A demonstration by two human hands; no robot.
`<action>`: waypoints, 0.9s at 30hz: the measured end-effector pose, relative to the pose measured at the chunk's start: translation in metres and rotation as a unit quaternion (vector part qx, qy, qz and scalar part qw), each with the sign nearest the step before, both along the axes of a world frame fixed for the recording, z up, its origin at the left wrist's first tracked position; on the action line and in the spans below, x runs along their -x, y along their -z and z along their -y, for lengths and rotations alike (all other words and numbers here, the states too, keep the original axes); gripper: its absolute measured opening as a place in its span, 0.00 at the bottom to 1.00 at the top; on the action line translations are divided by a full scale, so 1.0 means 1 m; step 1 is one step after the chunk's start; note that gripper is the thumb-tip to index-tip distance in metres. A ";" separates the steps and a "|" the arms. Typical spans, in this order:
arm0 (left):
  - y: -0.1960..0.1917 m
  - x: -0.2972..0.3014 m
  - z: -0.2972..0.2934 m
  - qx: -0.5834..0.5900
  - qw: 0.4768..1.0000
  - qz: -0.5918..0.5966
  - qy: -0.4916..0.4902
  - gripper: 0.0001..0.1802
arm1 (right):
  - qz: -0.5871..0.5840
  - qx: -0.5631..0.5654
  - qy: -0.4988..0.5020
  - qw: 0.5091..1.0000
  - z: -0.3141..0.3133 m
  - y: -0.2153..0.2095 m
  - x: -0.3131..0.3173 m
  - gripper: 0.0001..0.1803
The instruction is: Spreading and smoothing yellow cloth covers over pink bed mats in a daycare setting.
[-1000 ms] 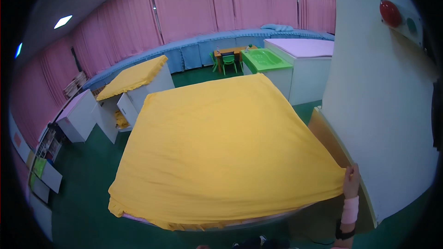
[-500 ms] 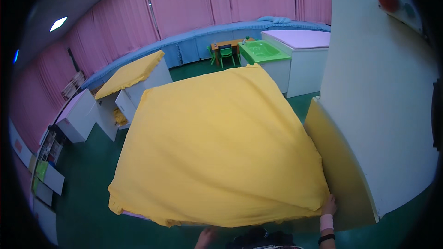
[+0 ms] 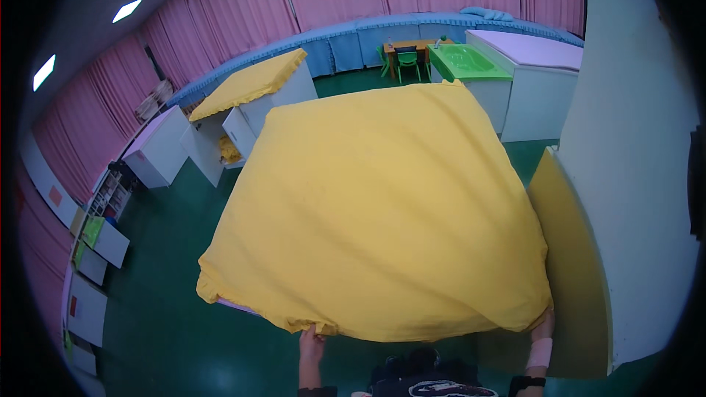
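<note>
A yellow fitted cover [image 3: 382, 206] with a gathered hem lies over the wide top in front of me. My left hand [image 3: 312, 340] is closed on its near hem, left of the middle, where the cloth bunches. At the near right corner my right hand [image 3: 543, 323] grips the edge, its fingers partly hidden by the cloth. Soft folds run across the cover toward that corner. Near the front left corner, a strip of the purple pad [image 3: 239, 307] shows below the hem.
A beige panel [image 3: 570, 250] and white pillar [image 3: 632, 176] stand close on the right. Beyond are a green sink unit [image 3: 471, 62], a purple-topped cabinet [image 3: 544, 95] and a small table with green chairs [image 3: 408, 65]. At left is an open cabinet [image 3: 239, 129] under another yellow cover [image 3: 250, 84].
My left hand has come up from below the edge and taken hold of the near hem. The right hand stays at its corner. The view has swung left.
</note>
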State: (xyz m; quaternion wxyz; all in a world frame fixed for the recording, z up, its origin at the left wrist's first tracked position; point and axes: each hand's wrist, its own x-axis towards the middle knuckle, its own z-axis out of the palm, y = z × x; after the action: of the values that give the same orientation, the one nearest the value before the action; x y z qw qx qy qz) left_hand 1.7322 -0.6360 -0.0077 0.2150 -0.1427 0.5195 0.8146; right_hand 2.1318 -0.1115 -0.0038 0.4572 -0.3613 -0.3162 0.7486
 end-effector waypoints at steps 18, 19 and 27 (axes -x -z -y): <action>0.022 -0.081 0.039 -0.109 0.982 0.143 0.050 0.19 | 0.226 0.194 0.096 0.950 -0.051 0.089 -0.007 0.20; 0.014 -0.082 0.035 -0.099 0.987 0.115 0.055 0.19 | 0.240 0.202 0.093 0.945 -0.047 0.096 -0.013 0.20; -0.007 -0.067 0.091 0.177 0.972 0.130 0.079 0.19 | 0.327 0.200 0.059 0.922 0.003 0.151 -0.036 0.17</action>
State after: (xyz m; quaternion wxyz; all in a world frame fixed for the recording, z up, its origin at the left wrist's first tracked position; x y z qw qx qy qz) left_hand 1.7989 -0.7272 -0.0009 0.3157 -0.2412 0.6328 0.6646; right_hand 2.1673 -0.1146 -0.1553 0.2901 -0.6881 -0.2699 0.6079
